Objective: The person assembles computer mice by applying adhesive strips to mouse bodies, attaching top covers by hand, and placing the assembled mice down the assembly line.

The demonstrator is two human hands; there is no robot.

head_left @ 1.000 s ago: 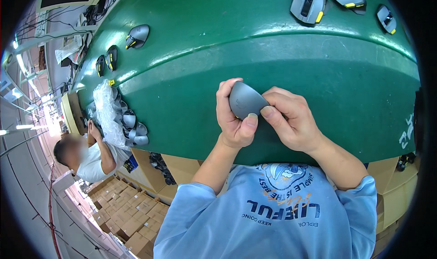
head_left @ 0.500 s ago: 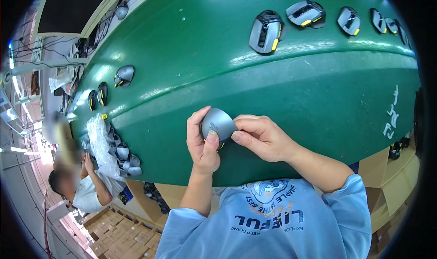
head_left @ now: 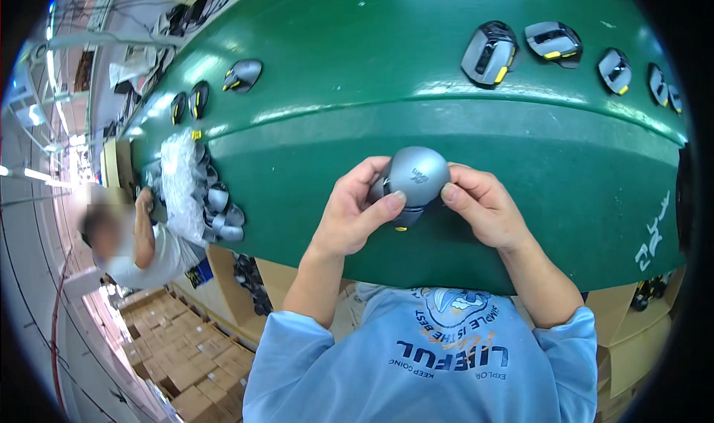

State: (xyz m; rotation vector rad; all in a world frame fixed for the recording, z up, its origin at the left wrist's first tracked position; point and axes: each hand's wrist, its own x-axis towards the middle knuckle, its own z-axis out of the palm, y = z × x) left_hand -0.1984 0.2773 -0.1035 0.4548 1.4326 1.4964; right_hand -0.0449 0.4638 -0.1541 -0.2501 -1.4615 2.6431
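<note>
A grey computer mouse with a black lower part and a small yellow edge is held over the green table. My left hand grips its left side, thumb across the black part and fingers partly hidden behind the shell. At the right rim of the mouse, my right hand has its thumb and forefinger pinched close together against the shell. Whether a small part sits between those fingertips is hidden.
Several grey, black and yellow mice, one of them here, lie at the far right; others, including this mouse, lie far left. A clear plastic bag sits beside piled mice. A co-worker is at the left, near stacked cardboard boxes.
The view has shifted, so the table things appear farther right. The mouse has turned, its black and yellow end now facing me. My left thumb has moved down onto the black part.
</note>
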